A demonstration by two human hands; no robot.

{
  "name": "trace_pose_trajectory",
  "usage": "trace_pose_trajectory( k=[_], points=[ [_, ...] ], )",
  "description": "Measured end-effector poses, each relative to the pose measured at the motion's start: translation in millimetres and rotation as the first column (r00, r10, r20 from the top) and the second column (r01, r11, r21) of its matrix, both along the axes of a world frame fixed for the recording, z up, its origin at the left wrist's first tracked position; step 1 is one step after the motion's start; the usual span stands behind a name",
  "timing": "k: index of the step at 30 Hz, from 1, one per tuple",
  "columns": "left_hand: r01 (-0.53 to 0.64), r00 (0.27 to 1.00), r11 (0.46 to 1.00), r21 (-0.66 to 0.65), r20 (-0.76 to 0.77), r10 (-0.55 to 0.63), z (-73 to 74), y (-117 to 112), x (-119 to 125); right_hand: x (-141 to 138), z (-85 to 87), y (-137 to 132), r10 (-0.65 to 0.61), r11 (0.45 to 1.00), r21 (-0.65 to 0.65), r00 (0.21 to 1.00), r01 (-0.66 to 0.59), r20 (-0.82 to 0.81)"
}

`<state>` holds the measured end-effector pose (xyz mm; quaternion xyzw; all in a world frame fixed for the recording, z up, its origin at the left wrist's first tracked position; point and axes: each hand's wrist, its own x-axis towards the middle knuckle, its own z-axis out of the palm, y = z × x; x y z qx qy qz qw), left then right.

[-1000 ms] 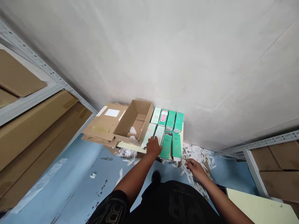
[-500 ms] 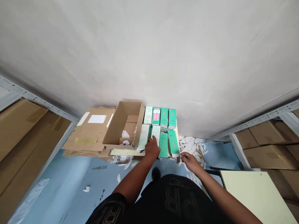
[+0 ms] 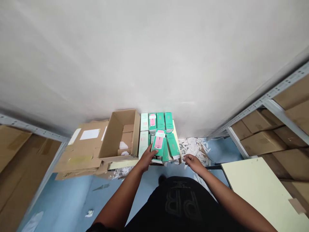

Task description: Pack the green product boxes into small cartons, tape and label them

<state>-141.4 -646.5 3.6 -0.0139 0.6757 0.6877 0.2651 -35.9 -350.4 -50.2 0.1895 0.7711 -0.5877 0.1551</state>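
My left hand (image 3: 146,158) grips a green carton with a pink window (image 3: 158,142) and holds it tilted above the rows of green cartons (image 3: 159,122) lying on a low pale board (image 3: 120,165). My right hand (image 3: 192,162) hovers just right of the cartons with fingers loosely spread, holding nothing. An open brown cardboard box (image 3: 122,135) with a few white scraps inside stands left of the cartons.
Flattened cardboard (image 3: 82,151) with a white label lies left of the box. White paper strips (image 3: 193,146) litter the blue floor by the wall. Metal shelving with brown boxes (image 3: 265,138) stands on the right and another on the left. A pale tabletop (image 3: 256,190) is near right.
My left hand has picked up one pink-window carton from the rows and lifted it. My right hand stayed close beside the cartons. The view swung to the right.
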Motion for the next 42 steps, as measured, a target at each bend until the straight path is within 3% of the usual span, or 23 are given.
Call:
trace_pose_trajectory(
  k=[2,6,11,15,17,22,25,28,31,34,38,42],
  points=[
    [0.071,0.987,0.981,0.182,0.13,-0.095,5.3,16,10,-2,15.5,-7,-0.075,0.986,-0.146,0.997,0.076,0.011],
    [0.23,0.904,0.89,0.393,0.252,-0.345,13.8,69,27,2,45.3,-2,-0.206,0.871,-0.467,0.976,0.153,-0.066],
    [0.478,0.788,0.722,0.501,0.119,-0.604,19.0,144,47,43,67.7,38,-0.439,0.812,-0.495,0.882,0.308,-0.172],
    [0.643,0.682,0.634,0.429,0.056,-0.729,11.2,205,69,93,72.7,81,-0.602,0.72,-0.517,0.787,0.463,-0.134],
    [0.688,0.654,0.631,0.358,0.071,-0.753,4.7,240,86,119,69.7,105,-0.694,0.662,-0.503,0.708,0.555,-0.132],
    [0.664,0.658,0.697,0.272,0.23,-0.717,-12.6,338,147,191,48.6,177,-0.846,0.532,-0.431,0.456,0.728,-0.274],
    [0.673,0.646,0.707,0.219,0.291,-0.705,-23.0,395,186,237,31.6,218,-0.877,0.47,-0.371,0.378,0.801,-0.296],
    [0.725,0.612,0.675,0.135,0.323,-0.722,-32.9,442,216,278,14.9,251,-0.905,0.392,-0.3,0.306,0.87,-0.294],
    [0.796,0.559,0.604,0.038,0.335,-0.758,-43.1,476,232,311,-0.6,277,-0.918,0.332,-0.233,0.256,0.914,-0.303],
    [0.855,0.51,0.509,-0.098,0.34,-0.79,-54.3,495,236,329,-14.0,297,-0.941,0.256,-0.201,0.197,0.945,-0.274],
    [0.917,0.391,0.341,-0.209,0.291,-0.873,-67.9,511,234,330,-25.0,317,-1.0,0.029,-0.296,0.029,0.955,-0.004],
    [0.961,0.229,0.207,-0.181,0.11,-0.967,-74.5,538,224,314,-28.7,327,-0.928,-0.174,-0.475,0.019,0.862,0.372]
  ],
)
